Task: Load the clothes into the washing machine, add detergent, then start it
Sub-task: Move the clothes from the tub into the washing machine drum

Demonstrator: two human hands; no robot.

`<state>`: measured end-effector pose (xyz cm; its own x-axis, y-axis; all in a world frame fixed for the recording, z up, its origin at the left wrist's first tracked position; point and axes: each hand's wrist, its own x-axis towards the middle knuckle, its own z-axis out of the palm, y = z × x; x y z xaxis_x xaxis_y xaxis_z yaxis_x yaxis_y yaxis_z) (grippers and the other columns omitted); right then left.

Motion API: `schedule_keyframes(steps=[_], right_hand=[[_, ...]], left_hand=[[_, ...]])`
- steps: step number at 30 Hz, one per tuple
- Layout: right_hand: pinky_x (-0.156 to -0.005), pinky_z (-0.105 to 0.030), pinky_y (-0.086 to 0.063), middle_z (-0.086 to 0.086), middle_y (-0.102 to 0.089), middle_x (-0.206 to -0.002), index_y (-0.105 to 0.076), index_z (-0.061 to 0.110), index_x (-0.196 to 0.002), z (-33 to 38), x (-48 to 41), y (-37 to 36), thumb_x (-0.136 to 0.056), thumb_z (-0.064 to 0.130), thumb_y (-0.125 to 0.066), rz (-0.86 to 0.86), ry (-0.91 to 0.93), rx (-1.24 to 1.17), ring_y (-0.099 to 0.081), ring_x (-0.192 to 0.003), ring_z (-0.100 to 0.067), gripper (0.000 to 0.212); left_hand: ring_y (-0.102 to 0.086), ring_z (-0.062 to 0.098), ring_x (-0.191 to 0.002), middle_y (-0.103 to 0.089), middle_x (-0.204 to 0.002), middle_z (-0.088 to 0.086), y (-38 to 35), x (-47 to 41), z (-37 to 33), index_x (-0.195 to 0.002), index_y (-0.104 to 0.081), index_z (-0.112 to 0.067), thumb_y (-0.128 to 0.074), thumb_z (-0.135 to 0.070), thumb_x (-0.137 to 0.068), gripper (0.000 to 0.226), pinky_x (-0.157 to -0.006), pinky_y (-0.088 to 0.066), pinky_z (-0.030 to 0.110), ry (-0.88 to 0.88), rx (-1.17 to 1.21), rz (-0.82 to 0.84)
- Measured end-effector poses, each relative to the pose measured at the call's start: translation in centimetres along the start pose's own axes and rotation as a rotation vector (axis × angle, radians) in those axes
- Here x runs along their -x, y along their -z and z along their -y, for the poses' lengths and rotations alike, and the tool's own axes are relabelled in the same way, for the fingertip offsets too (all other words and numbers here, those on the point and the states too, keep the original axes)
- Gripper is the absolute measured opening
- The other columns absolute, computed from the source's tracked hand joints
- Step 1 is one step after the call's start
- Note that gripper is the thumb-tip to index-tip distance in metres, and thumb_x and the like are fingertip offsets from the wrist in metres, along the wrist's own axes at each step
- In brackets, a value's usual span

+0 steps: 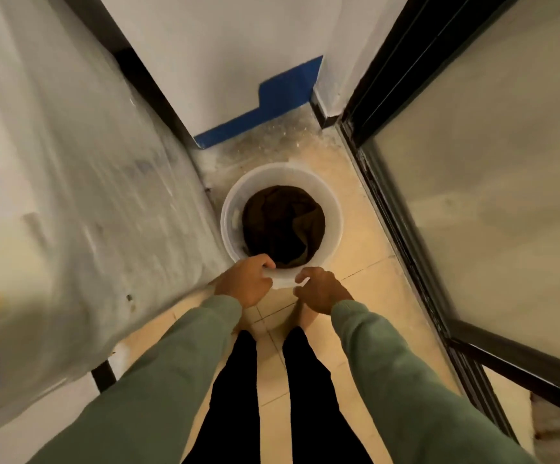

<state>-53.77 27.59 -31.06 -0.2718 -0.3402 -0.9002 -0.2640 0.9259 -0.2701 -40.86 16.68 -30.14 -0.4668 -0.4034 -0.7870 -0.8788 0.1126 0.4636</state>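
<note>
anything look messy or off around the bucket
Yes: the floor in the far corner behind the bucket is blotched grey with white flecks, like dried spill or dust. The bucket itself stands upright, dark clothes inside it.

One wide-angle head camera looks almost straight down and forward over the person's legs (233,396) to the floor (365,242), the bucket (333,209) near and central.

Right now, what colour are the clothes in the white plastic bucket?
Dark brown clothes in the bucket; head view.
</note>
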Motion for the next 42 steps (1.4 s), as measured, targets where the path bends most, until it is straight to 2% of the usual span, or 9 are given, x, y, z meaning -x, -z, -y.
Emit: schedule_keyframes(steps=[4,7,11,22,27,32,35,38,42], right_hand=[[-0.100,-0.035,-0.044,-0.004,-0.055,-0.123,-0.057,0.023,-0.120,-1.8,-5.5,-1.3,-0.094,0.020,-0.056,-0.032,0.015,0.047,-0.054,-0.103,-0.022,0.027],[-0.103,-0.037,-0.043,-0.006,-0.056,-0.125,-0.058,0.021,-0.122,-2.3,-10.0,-1.9,-0.095,0.017,-0.053,-0.061,0.075,0.155,-0.057,-0.112,-0.027,0.028],[-0.102,-0.035,-0.044,-0.008,-0.058,-0.125,-0.057,0.017,-0.125,-2.2,-15.5,-2.6,-0.094,0.012,-0.053,-0.031,0.160,0.295,-0.058,-0.114,-0.027,0.032],[-0.105,-0.045,-0.039,-0.013,-0.051,-0.134,-0.039,0.014,-0.139,-2.7,-25.7,-10.5,-0.097,0.018,-0.049,0.038,0.165,0.633,-0.047,-0.125,-0.032,0.044],[-0.100,-0.038,-0.046,-0.013,-0.057,-0.125,-0.051,0.009,-0.126,-3.2,-25.0,-8.7,-0.098,0.016,-0.048,0.023,0.202,0.604,-0.056,-0.115,-0.030,0.029],[-0.094,-0.035,-0.048,-0.009,-0.055,-0.106,-0.054,0.006,-0.118,-3.2,-23.0,-3.2,-0.094,0.019,-0.054,0.126,0.150,0.360,-0.059,-0.107,-0.031,0.028],[-0.083,-0.032,-0.051,-0.007,-0.057,-0.092,-0.061,0.003,-0.104,-1.7,-20.7,0.2,-0.091,0.015,-0.056,0.149,0.206,0.306,-0.062,-0.094,-0.027,0.018],[-0.060,-0.024,-0.044,-0.005,-0.051,-0.066,-0.055,0.005,-0.066,1.0,-16.9,3.7,-0.087,0.005,-0.056,0.173,0.251,0.263,-0.052,-0.064,-0.018,0.021],[-0.061,-0.031,-0.037,-0.003,-0.042,-0.056,-0.042,0.012,-0.052,3.6,-11.5,7.8,-0.073,0.005,-0.057,0.165,0.338,0.222,-0.040,-0.057,-0.016,0.027]], left_hand=[[-0.060,0.023,-0.100,-0.062,-0.114,0.003,-3.4,-4.4,2.5,-0.119,-0.057,-0.024,-0.054,-0.015,-0.092,0.029,-0.090,-0.051,0.039,0.027,-0.014,0.029],[-0.059,0.022,-0.105,-0.060,-0.121,0.002,-5.3,-7.8,4.4,-0.119,-0.055,-0.029,-0.056,-0.017,-0.091,0.031,-0.094,-0.051,0.043,0.033,0.002,0.023],[-0.061,0.024,-0.107,-0.062,-0.120,0.004,-7.2,-11.9,6.6,-0.124,-0.054,-0.030,-0.057,-0.018,-0.091,0.036,-0.094,-0.052,0.044,0.026,-0.003,0.011],[-0.056,0.022,-0.118,-0.058,-0.132,-0.004,-9.9,-16.6,10.9,-0.130,-0.053,-0.029,-0.054,-0.021,-0.094,0.038,-0.101,-0.046,0.043,0.025,-0.011,-0.059],[-0.055,0.023,-0.119,-0.058,-0.131,-0.002,-9.0,-16.8,10.9,-0.127,-0.052,-0.036,-0.056,-0.024,-0.093,0.036,-0.101,-0.048,0.046,0.066,0.085,-0.029],[-0.052,0.020,-0.120,-0.051,-0.140,0.005,-6.3,-15.8,9.8,-0.140,-0.044,-0.026,-0.057,-0.008,-0.094,0.051,-0.096,-0.044,0.030,0.112,0.234,-0.071],[-0.048,0.026,-0.126,-0.041,-0.148,0.008,-5.0,-14.9,9.0,-0.147,-0.031,-0.030,-0.059,-0.004,-0.091,0.068,-0.106,-0.042,0.038,0.108,0.261,-0.071],[-0.035,0.028,-0.139,-0.024,-0.159,0.004,-3.8,-14.1,7.5,-0.153,-0.013,-0.033,-0.064,-0.002,-0.087,0.090,-0.113,-0.036,0.048,0.030,0.275,-0.065],[-0.019,0.023,-0.147,-0.011,-0.162,0.000,-2.1,-13.5,5.1,-0.153,0.003,-0.035,-0.078,-0.008,-0.075,0.116,-0.117,-0.026,0.052,-0.088,0.266,-0.016]])
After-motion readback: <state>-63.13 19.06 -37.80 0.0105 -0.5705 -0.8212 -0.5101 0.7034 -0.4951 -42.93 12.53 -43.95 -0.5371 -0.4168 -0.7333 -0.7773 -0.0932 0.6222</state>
